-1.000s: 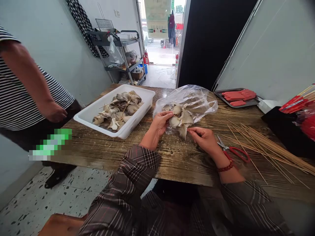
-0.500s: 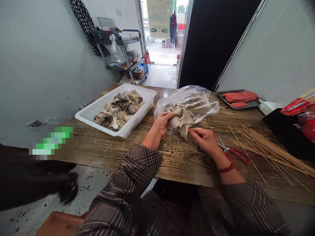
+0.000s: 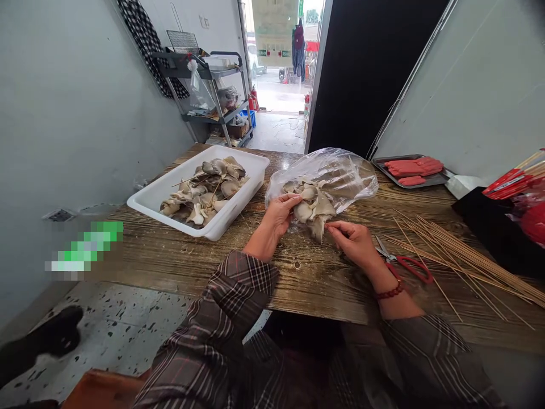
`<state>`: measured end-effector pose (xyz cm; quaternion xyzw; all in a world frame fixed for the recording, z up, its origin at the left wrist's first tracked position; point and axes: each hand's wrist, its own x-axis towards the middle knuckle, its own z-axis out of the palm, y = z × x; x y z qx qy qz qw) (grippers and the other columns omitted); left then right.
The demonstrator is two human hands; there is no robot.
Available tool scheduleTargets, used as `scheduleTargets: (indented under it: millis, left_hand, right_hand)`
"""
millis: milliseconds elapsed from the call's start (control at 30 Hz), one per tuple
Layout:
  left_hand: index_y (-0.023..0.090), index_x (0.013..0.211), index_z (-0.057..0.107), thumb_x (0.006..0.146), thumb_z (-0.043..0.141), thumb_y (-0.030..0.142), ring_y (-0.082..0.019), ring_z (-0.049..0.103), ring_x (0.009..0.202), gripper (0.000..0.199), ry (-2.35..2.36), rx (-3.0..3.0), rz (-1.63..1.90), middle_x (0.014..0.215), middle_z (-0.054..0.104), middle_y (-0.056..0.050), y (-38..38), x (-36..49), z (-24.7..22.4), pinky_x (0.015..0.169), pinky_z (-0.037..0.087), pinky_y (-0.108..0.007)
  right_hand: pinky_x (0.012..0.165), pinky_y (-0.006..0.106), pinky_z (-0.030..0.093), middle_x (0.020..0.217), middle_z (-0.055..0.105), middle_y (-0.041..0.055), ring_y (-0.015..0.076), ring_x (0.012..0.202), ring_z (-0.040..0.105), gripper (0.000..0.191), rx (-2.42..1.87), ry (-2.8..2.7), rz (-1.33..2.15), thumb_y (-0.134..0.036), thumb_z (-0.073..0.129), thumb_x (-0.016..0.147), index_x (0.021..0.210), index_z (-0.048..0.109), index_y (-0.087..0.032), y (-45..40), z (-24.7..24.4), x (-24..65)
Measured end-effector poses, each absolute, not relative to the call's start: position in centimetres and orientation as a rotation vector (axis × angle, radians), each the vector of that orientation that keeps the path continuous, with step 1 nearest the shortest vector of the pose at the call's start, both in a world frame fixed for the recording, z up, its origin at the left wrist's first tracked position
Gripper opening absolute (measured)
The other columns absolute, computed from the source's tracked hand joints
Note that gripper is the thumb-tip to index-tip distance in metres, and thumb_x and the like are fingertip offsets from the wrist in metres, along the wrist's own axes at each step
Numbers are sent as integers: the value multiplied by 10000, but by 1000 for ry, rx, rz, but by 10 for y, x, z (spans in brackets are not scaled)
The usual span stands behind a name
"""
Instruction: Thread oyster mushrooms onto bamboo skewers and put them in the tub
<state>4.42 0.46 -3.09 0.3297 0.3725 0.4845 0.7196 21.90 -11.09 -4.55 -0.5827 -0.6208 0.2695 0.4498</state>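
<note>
My left hand (image 3: 277,220) is closed around a cluster of grey oyster mushrooms (image 3: 318,211), thumb on top. At the cluster's lower right edge, my right hand (image 3: 352,241) pinches the tip of one mushroom cap. Behind them a clear plastic bag (image 3: 340,170) lies with its mouth toward me, more mushrooms showing at its opening. To the left stands a white plastic tub (image 3: 249,187), where torn oyster mushrooms (image 3: 204,196) are heaped with thin sticks among them. Red-handled scissors (image 3: 411,269) lie beside my right wrist.
Loose bamboo skewers (image 3: 472,255) spread over the table's right side. Beyond them sit a dark tray (image 3: 436,180) of pinkish-red sticks (image 3: 411,166) and a black holder (image 3: 481,221) near red-wrapped skewers. A person's foot (image 3: 63,329) shows on the floor at lower left. A shelf cart (image 3: 217,74) stands behind.
The person's leg at lower left has moved further left, uncovering more floor. My hands keep nearly the same hold on the oyster mushrooms; the view has shifted slightly.
</note>
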Motion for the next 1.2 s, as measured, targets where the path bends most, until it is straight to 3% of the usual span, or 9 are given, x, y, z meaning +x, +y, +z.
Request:
scheduleTargets:
  millis: [267, 567, 967, 1200]
  left_hand:
    - [141, 663, 646, 512, 846, 195, -84, 540, 509, 257, 801, 773, 1055, 597, 624, 10, 3, 43, -31, 486, 398, -209]
    - [144, 652, 617, 494, 815, 201, -91, 524, 496, 260, 799, 794, 1032, 590, 614, 16, 4, 44, -31, 473, 373, -216]
    - [155, 599, 554, 594, 739, 141, -60, 430, 453, 186, 882, 905, 1014, 518, 522, 39, 1, 45, -26, 482, 292, -207]
    - [161, 584, 514, 576, 698, 131, -58, 414, 447, 187, 839, 967, 936, 505, 502, 42, -1, 43, -24, 464, 261, -206]
  right_hand:
    - [482, 248, 387, 492, 582, -9, 131, 447, 512, 349, -1456, -1580, 597, -395, 545, 868, 918, 766, -129, -112, -46, 219]
    - [559, 273, 460, 581, 676, 33, 187, 584, 643, 310, -1431, -1623, 451, -352, 550, 868, 915, 774, -144, -110, -52, 216]
    - [673, 303, 522, 841, 780, 66, 216, 731, 720, 254, -1398, -1689, 304, -307, 543, 891, 886, 766, -187, -110, -56, 212]
    - [682, 309, 521, 873, 783, 65, 223, 759, 729, 245, -1408, -1753, 222, -287, 529, 906, 912, 761, -207, -112, -59, 212]
